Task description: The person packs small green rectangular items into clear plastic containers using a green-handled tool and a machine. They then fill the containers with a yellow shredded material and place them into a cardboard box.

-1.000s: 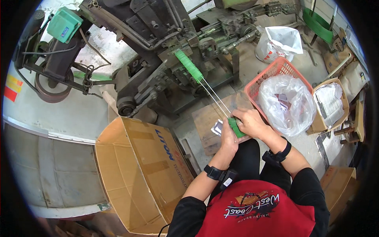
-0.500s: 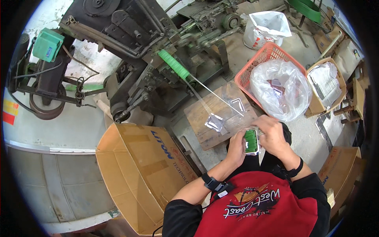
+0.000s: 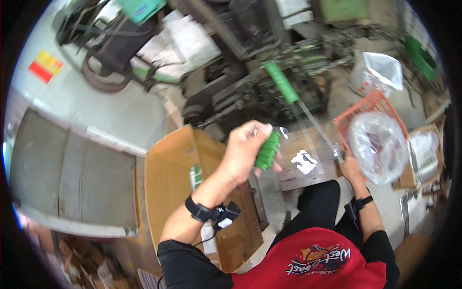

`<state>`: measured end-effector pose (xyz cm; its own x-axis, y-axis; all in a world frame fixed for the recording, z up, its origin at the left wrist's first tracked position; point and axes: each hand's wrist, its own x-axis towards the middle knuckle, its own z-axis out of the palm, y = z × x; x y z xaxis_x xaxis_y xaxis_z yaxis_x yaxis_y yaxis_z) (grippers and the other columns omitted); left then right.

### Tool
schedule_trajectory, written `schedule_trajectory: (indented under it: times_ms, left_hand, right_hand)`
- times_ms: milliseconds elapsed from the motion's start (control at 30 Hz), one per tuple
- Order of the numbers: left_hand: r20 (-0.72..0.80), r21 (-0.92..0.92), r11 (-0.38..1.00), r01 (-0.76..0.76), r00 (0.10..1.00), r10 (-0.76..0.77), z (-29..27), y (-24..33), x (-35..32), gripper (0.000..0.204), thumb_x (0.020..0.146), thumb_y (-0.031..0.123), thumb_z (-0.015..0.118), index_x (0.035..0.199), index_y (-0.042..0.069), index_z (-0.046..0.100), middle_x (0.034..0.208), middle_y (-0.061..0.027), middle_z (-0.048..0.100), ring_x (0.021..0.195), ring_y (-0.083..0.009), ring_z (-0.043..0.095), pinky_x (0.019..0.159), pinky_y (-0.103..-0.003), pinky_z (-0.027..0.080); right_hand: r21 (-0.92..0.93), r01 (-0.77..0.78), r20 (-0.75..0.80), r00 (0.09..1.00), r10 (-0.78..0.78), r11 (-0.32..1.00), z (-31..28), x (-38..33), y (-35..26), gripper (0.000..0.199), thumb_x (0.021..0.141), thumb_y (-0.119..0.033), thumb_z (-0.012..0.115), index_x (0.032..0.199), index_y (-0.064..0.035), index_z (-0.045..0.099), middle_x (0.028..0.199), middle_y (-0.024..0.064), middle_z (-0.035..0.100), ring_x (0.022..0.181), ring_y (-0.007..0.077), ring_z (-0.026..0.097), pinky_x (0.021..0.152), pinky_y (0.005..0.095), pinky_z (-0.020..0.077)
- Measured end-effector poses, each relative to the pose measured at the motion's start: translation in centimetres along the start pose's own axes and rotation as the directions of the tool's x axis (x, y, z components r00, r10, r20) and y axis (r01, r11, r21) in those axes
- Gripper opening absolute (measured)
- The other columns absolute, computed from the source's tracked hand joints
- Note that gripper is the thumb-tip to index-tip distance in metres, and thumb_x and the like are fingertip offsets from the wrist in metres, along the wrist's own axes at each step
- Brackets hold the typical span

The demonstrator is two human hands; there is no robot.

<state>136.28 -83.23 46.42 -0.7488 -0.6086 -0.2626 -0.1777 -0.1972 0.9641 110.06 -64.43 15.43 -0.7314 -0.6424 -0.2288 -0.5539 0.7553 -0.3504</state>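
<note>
Bundle of green ribbed pieces (image 3: 268,153) sits in the left hand (image 3: 244,145), thumb along its upper end, fingertips showing beyond its lower end. Grip closed around it; bundle tilted, its ridges packed close. In this view it lies between the cardboard carton (image 3: 169,166) and the wooden bench (image 3: 297,182); height above either cannot be told.

Right hand (image 3: 352,167) low, by the bench's right end and the red basket (image 3: 342,126), which carries a clear plastic bag (image 3: 374,166). Small pale piece (image 3: 336,150) just beyond its fingers. Finger closure blurred: cannot tell whether anything is held.

On the bench: glossy white patch (image 3: 304,162), outline too washed out to identify. Slim rod (image 3: 315,125) slopes down from a row of green pieces (image 3: 283,84) at the dark machine (image 3: 211,98); bundle is apart from both.

Step in hand, as judged: one-handed handling of a bundle clear of the rod, right hand working separately. Next move seems to call for even pressure at both ends of the bundle so the pieces stay aligned, and a surer look at the right fingers.
</note>
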Motion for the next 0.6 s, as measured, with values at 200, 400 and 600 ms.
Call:
schedule_trajectory:
  times_ms: [200,400,600]
  left_hand:
    - [-0.565,0.087,0.981,-0.171,0.803,0.190,-16.0,-2.6,-5.2,0.031,0.088,0.031,0.057,0.086,0.000,0.055,0.059,-0.0061,0.056,0.038,-0.0117,0.051,0.033,-0.022,0.044]
    - [-0.887,-0.023,0.997,-0.070,0.462,0.012,-29.2,-21.1,-10.3,0.030,0.080,0.028,0.068,0.066,0.003,0.058,0.057,-0.0022,0.053,0.047,-0.0095,0.048,0.036,-0.027,0.041]
    - [-0.847,-0.028,0.905,0.424,0.470,-0.247,-29.8,-39.2,-11.3,0.028,0.080,0.024,0.063,0.075,-0.004,0.065,0.056,-0.0115,0.058,0.051,-0.0200,0.059,0.051,-0.036,0.048]
  right_hand:
    - [-0.019,0.120,-0.201,0.972,-0.122,0.993,4.3,2.2,0.4,0.035,0.080,-0.025,0.059,0.105,-0.0011,0.054,0.085,0.0233,0.063,0.082,0.0399,0.060,0.070,0.0466,0.0471]
    - [0.193,0.460,-0.322,0.864,-0.387,0.867,9.3,6.1,5.5,0.025,0.080,-0.007,0.049,0.102,-0.0015,0.060,0.085,0.0198,0.061,0.074,0.0345,0.059,0.066,0.0409,0.0449]
    - [-0.099,0.312,-0.190,0.926,-0.326,0.945,5.6,4.6,3.6,0.020,0.080,-0.009,0.050,0.096,-0.0025,0.061,0.086,0.0180,0.061,0.075,0.0333,0.058,0.069,0.0396,0.0451]
